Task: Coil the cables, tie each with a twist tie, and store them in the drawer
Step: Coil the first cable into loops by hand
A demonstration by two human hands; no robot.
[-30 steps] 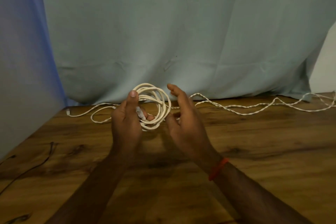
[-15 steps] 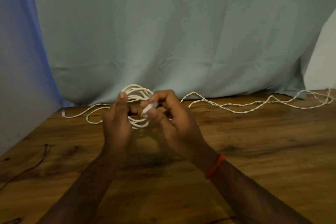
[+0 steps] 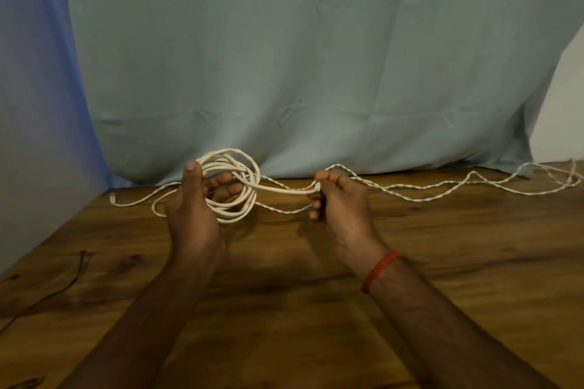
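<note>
A dark wire exits frame at left. Near the wooden table's far edge, the left hand curls fingers through a white cable coil; the right hand pinches its tail. A twisted cable runs off right.

Coiled cable cream-white, plain, smooth; its plug tip a brighter white; twisted cable along the desk's far edge the same cream-white, with a two-strand rope-like twist pattern; small connector near the desk's far left corner white; desk warm brown wood grain, streaked with darker brown bands and near-black knots; thin cord by the desk's left edge black; thread band red, twisted strands; backdrop cloth pale grey-green, plain, with faint crease lines; surface left of it grey shading to blue-violet; wall at right off-white
</note>
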